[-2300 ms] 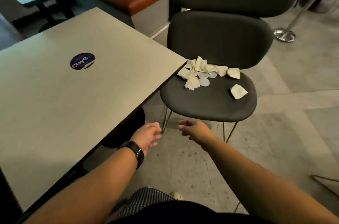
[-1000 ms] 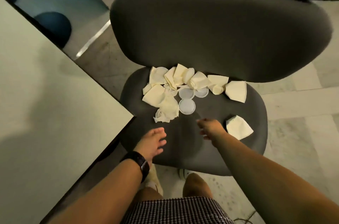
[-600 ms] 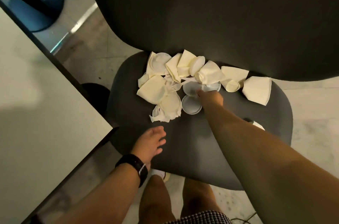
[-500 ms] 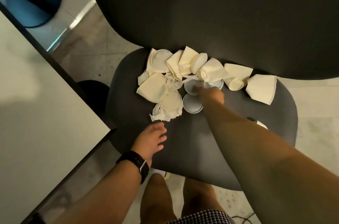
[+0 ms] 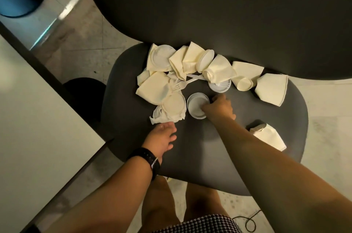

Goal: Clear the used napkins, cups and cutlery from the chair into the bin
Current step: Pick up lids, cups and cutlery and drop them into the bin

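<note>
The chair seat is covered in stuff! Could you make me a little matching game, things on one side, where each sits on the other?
Things:
1. white plastic fork
2. lone folded napkin
3. small white cup
4. left hand

Places:
A. gripped by the right hand
B. by the crumpled napkin
C. among the napkin pile
D. apart, near the seat's right edge

Pairs: 1-C, 2-D, 3-A, 4-B

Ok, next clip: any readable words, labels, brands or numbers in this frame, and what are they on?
None can be read.
Black wristwatch on the left wrist: its face shows no legible text.
Cream paper napkins, white plastic cups and white plastic fork on the dark grey chair seat: no print visible.
Pale grey tabletop: no sticker or label in view.
</note>
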Tool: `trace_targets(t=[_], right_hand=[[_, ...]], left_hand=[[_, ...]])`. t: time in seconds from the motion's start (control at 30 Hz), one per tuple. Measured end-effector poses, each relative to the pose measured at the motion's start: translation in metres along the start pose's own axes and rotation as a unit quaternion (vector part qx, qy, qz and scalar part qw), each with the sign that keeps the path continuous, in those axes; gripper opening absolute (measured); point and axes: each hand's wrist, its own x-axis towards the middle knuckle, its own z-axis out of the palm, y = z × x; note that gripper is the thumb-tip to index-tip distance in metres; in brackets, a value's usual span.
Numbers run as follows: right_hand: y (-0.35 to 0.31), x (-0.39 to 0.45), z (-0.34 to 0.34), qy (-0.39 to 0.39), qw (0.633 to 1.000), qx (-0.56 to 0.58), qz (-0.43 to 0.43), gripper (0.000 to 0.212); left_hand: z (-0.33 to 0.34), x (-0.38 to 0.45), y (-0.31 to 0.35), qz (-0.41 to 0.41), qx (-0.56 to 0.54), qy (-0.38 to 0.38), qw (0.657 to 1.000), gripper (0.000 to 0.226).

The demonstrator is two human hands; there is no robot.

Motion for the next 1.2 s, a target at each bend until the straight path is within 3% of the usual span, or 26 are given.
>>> trace_targets(t=[0.2, 0.4, 0.47, 0.57, 0.67, 0.73, 0.83, 0.9, 0.93, 1.1, 1.2], right_hand=[[0.003, -0.011, 0.015, 0.048, 0.994, -0.049, -0.090, 0.066], [0.000, -0.010, 0.018, 0.045, 0.993, -0.032, -0.102, 0.056], [-0.002, -0.010, 0.016, 0.010, 0.995, 0.021, -0.100, 0.042], [0.000, -0.015, 0.008, -0.015, 0.982, 0.161, -0.097, 0.035], [0.006, -0.021, 0.001, -0.006, 0.944, 0.316, -0.098, 0.030], [0.010, -0.028, 0.004, -0.069, 0.924, 0.359, -0.109, 0.025], [0.011, -0.045, 0.020, -0.180, 0.920, 0.320, -0.134, 0.016], [0.005, -0.055, 0.029, -0.210, 0.924, 0.291, -0.132, 0.002], [0.000, -0.059, 0.032, -0.209, 0.930, 0.274, -0.128, 0.006], [-0.016, -0.050, 0.046, -0.047, 0.969, 0.205, -0.127, 0.029], [-0.027, -0.043, 0.049, -0.049, 0.976, 0.165, -0.132, 0.047]], left_hand=[[0.003, 0.013, -0.003, 0.036, 0.031, 0.014, 0.999, 0.011], [0.004, 0.019, 0.000, 0.022, 0.040, -0.004, 0.999, 0.026], [0.006, 0.018, 0.005, -0.012, 0.024, -0.015, 1.000, 0.036], [0.009, 0.016, 0.008, -0.016, 0.030, -0.004, 0.999, 0.029], [0.008, 0.019, 0.006, 0.005, 0.031, 0.000, 1.000, 0.022], [0.007, 0.021, 0.007, 0.018, 0.004, -0.017, 1.000, 0.035], [0.010, 0.025, 0.008, 0.035, -0.031, -0.039, 0.998, 0.032], [0.011, 0.026, 0.009, 0.053, -0.024, -0.015, 0.998, 0.022], [0.011, 0.028, 0.009, 0.060, -0.014, 0.005, 0.998, 0.022], [-0.001, 0.031, 0.004, 0.039, -0.046, 0.066, 0.996, 0.019], [-0.007, 0.032, -0.001, 0.026, -0.063, 0.081, 0.994, 0.021]])
